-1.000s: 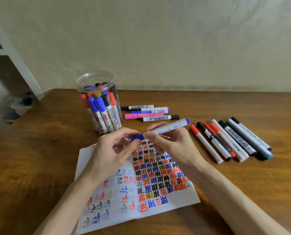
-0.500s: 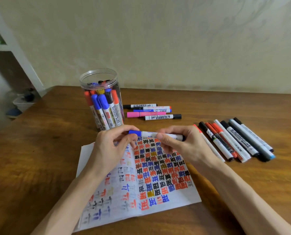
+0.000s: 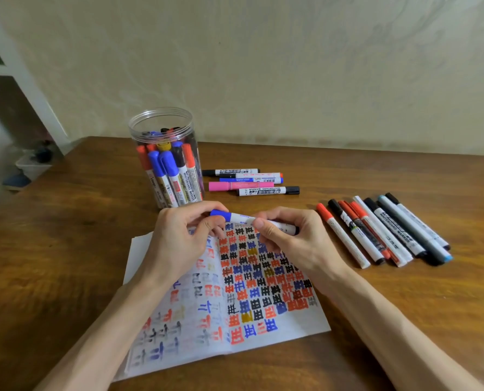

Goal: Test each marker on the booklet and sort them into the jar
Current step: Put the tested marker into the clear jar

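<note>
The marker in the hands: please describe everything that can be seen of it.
The marker has a blue cap and a white barrel with small print, plastic by its look. The cap is on. It lies almost level, cap to the left, above the top edge of the open booklet. The left hand grips the cap end; the right hand pinches the barrel. Its tail end is partly hidden by the right fingers.
</note>
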`<control>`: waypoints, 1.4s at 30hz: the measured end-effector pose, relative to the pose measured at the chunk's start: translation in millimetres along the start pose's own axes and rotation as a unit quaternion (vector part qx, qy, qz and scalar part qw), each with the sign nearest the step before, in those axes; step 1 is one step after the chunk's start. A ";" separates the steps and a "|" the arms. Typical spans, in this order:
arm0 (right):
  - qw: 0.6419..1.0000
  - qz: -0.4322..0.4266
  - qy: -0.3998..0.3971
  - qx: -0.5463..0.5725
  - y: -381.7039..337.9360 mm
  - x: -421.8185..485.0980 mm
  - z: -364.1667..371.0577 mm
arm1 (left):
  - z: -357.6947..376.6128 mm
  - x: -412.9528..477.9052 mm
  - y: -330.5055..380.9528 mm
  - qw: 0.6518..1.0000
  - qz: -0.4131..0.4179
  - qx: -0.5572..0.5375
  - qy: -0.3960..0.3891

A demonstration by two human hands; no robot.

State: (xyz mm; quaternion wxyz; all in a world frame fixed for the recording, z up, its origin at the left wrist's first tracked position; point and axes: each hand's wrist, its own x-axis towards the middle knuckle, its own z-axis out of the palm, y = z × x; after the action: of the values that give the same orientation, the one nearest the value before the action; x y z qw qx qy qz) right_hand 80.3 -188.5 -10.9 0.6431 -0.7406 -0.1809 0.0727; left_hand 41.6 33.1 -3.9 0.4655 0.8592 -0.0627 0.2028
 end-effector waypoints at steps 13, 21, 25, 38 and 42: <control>0.991 -0.099 -0.015 -0.090 -6.7 11.9 1.1 | -13.6 14.9 -0.9 0.999 0.033 -0.002 -0.003; 0.995 -0.084 0.016 -0.043 -5.3 12.3 8.9 | -25.9 22.0 -6.1 0.945 0.071 0.024 0.317; 0.996 -0.082 0.028 -0.008 -13.0 12.4 11.1 | -28.5 44.2 -10.9 0.968 -0.115 -0.038 0.221; 0.988 -0.126 0.067 0.062 -84.8 47.0 -9.3 | -20.6 47.3 -40.4 0.984 -0.051 -0.042 0.167; 0.981 -0.182 0.060 0.034 -111.3 54.0 -9.4 | -11.3 40.9 -35.0 0.989 0.004 -0.054 0.138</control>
State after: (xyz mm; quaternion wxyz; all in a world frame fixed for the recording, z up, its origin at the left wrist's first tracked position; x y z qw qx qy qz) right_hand 114.0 -165.8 106.3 0.6804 -0.6759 -0.2706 -0.0841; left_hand 85.9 65.3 -8.9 0.5143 0.7967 -0.0122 0.3173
